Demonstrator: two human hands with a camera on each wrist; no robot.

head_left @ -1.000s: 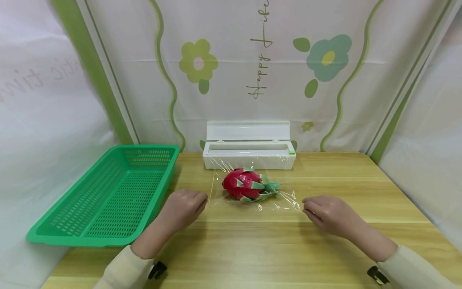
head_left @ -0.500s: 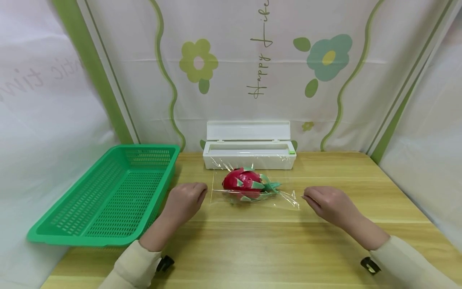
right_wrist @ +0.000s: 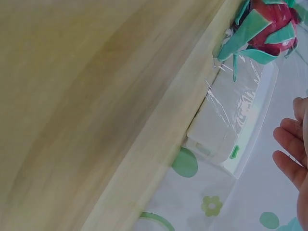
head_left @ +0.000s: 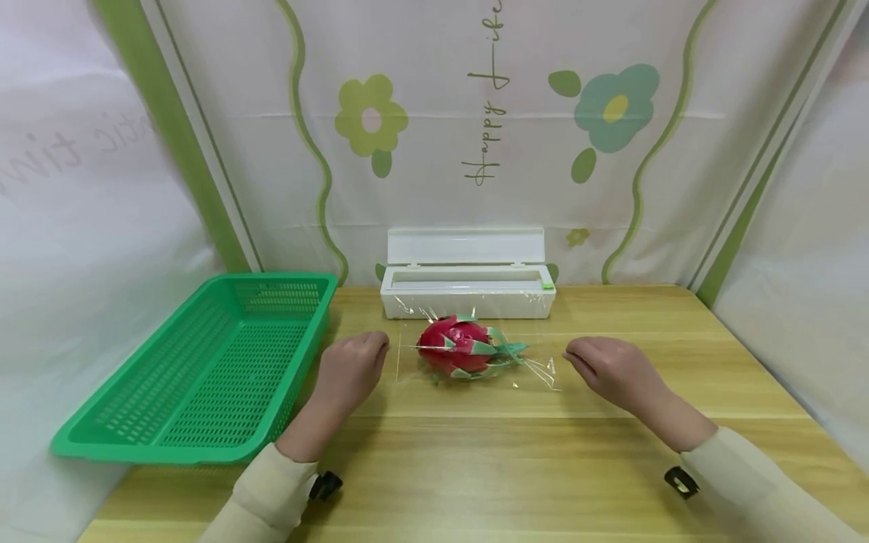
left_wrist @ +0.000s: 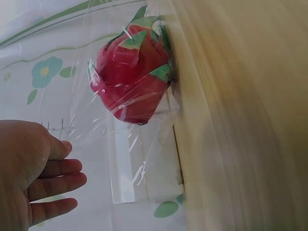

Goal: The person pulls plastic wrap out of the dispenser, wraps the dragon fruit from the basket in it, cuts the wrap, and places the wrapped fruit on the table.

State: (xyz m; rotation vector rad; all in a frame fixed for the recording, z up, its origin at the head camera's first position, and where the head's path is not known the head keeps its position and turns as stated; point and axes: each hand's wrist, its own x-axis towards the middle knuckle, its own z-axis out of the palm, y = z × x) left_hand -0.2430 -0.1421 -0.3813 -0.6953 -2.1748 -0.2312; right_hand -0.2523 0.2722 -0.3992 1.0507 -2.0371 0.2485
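One sheet of clear plastic film (head_left: 541, 371) is pinched at one side by the left hand (head_left: 351, 369); the right hand (head_left: 614, 375) appears to pinch the other, though its fingertips are partly out of the wrist view. The dragon fruit (head_left: 453, 351) lies on the table (head_left: 475, 467) between them, before an open white wrap dispenser (head_left: 468, 305). Uneven pulling could tear the film or roll the fruit. "Happy Life" runs sideways up the backdrop (head_left: 421, 204); the left panel's (head_left: 81, 264) lettering is mirrored and cut off.
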